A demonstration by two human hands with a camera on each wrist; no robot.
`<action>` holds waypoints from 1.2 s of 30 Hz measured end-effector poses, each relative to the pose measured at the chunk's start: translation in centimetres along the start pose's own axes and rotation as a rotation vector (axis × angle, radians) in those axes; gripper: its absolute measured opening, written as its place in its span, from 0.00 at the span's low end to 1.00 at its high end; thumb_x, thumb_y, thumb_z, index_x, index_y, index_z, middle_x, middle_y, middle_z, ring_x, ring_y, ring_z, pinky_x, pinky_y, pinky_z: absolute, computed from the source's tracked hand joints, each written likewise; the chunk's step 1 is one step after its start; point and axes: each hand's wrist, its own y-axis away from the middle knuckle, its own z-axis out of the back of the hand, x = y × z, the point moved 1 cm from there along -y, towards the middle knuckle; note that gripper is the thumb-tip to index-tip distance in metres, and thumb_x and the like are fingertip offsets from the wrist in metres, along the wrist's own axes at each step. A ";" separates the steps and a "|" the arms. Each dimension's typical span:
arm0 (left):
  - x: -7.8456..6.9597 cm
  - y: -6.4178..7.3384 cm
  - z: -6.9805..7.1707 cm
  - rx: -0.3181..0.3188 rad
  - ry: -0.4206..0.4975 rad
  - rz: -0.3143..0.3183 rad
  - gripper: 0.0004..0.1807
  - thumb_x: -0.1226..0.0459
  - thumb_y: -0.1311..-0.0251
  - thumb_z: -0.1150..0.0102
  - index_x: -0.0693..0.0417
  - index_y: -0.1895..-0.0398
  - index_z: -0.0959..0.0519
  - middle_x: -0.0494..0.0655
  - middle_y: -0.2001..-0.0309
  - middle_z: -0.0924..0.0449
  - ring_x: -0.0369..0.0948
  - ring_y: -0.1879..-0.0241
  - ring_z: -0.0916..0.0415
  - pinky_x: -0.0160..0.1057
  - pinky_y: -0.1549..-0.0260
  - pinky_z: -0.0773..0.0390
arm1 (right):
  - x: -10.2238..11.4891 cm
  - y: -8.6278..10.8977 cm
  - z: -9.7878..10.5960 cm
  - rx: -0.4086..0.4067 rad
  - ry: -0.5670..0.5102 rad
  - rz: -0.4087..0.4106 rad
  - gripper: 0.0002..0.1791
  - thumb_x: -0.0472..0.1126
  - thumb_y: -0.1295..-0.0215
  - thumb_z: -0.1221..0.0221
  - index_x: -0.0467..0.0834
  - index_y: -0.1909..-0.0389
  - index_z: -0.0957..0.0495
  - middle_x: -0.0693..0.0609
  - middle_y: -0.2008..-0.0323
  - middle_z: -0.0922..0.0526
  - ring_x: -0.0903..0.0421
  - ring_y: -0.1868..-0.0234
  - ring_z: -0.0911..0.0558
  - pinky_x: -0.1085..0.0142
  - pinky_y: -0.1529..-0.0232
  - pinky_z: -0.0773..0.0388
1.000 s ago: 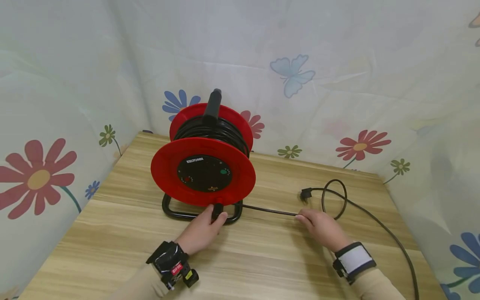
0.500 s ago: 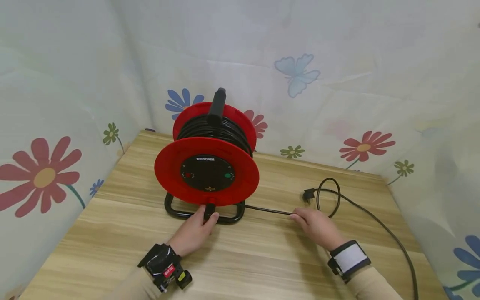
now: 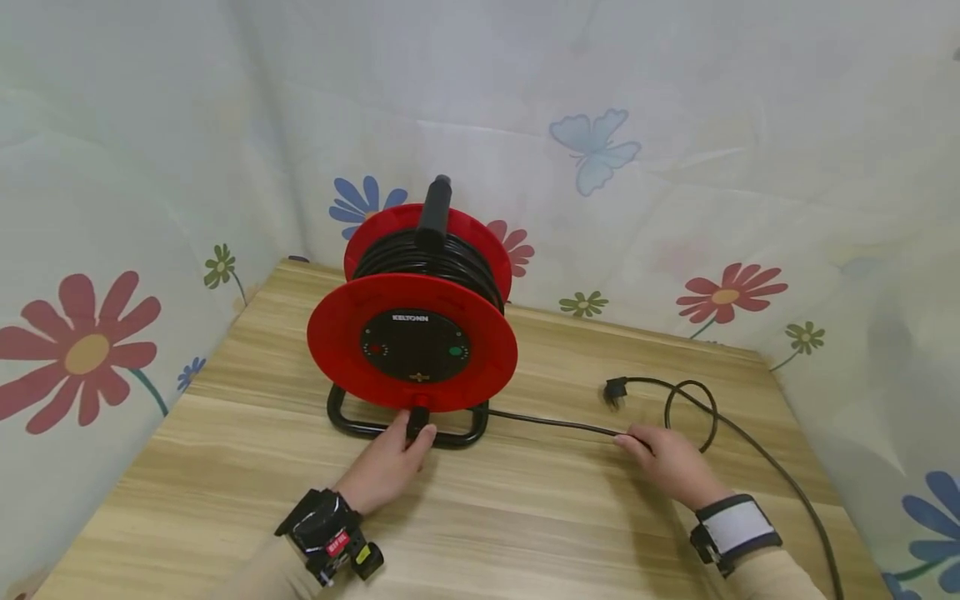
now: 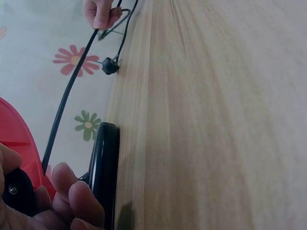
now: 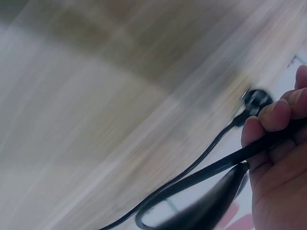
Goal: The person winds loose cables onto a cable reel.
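Note:
A red cable reel wound with black cable stands on a black tubular frame. At the bottom of its front disc, my left hand grips the black crank knob. In the left wrist view, that hand's fingers curl around the knob beside the frame. From the reel, a black cable runs right to my right hand, which holds it between thumb and curled fingers. The right wrist view has the cable crossing my palm. Beyond the right hand lies the cable's plug.
The loose cable makes a loop near the right hand, then trails toward the table's front right. Behind the wooden table hangs a flowered curtain. A black carrying handle sits atop the reel.
Over the second, the crank knob has shifted slightly left with my left hand. My right hand first moved a little left, then right along the cable; the loop shifted right too.

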 end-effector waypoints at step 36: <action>1.2 0.5 2.8 -0.020 0.092 0.067 0.13 0.57 0.31 0.52 0.59 0.68 0.30 0.47 0.81 0.26 0.40 0.83 0.32 0.36 0.81 0.32 | -2.9 2.6 1.3 0.014 0.052 -0.064 0.20 0.56 0.30 0.51 0.47 0.77 0.30 0.57 0.84 0.36 0.61 0.83 0.37 0.66 0.82 0.38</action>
